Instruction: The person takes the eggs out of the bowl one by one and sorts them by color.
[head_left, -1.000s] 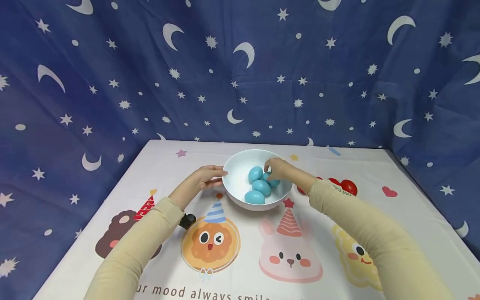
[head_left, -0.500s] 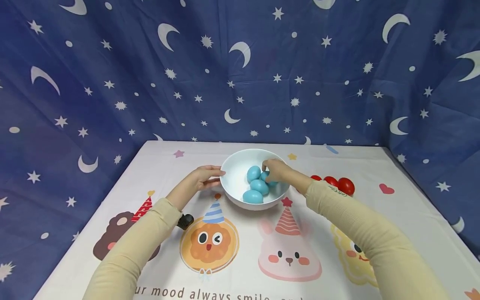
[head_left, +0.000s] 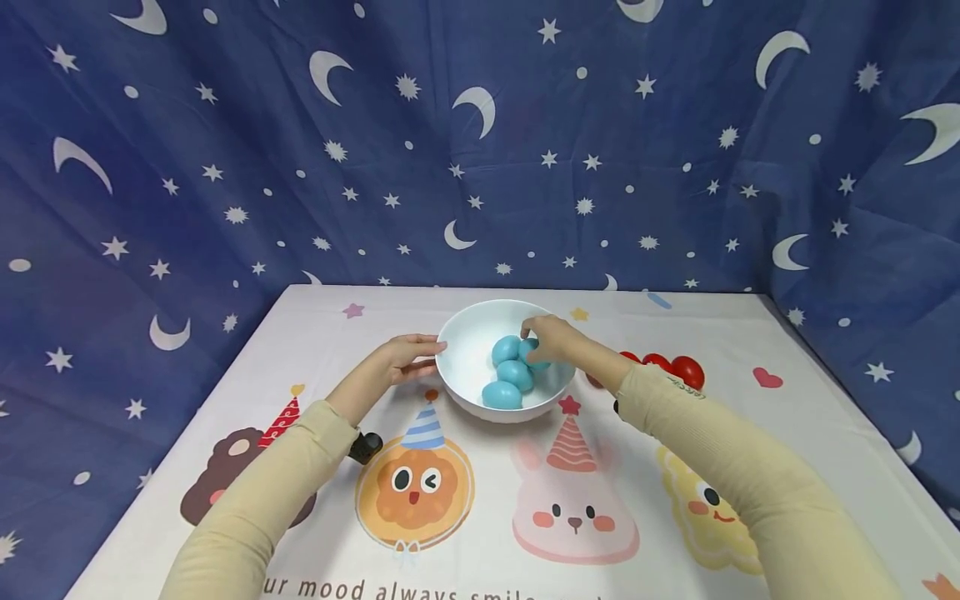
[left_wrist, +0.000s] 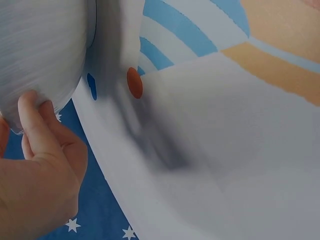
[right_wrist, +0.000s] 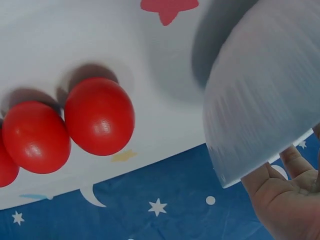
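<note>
A white bowl (head_left: 468,354) stands on the table with several light blue eggs (head_left: 502,395) in it. My left hand (head_left: 408,357) holds the bowl's left side, thumb at the rim and fingers against the outer wall. In the left wrist view those fingertips press on the bowl's ribbed outside (left_wrist: 45,55). My right hand (head_left: 553,338) reaches over the right rim and pinches one blue egg (head_left: 531,353) at the right of the group. From the right wrist, its fingers (right_wrist: 295,162) disappear behind the bowl's edge, so the held egg is hidden there.
Several red eggs (head_left: 687,372) lie in a row right of the bowl, partly behind the right forearm; the right wrist view shows them close together (right_wrist: 100,116). A printed white cloth (head_left: 480,500) covers the table. A dark blue star-patterned curtain (head_left: 420,167) hangs behind.
The head view has shifted slightly, so everything sits a little further left. The right fingers' egg has tilted a little more upright. The left hand keeps its place on the bowl.
</note>
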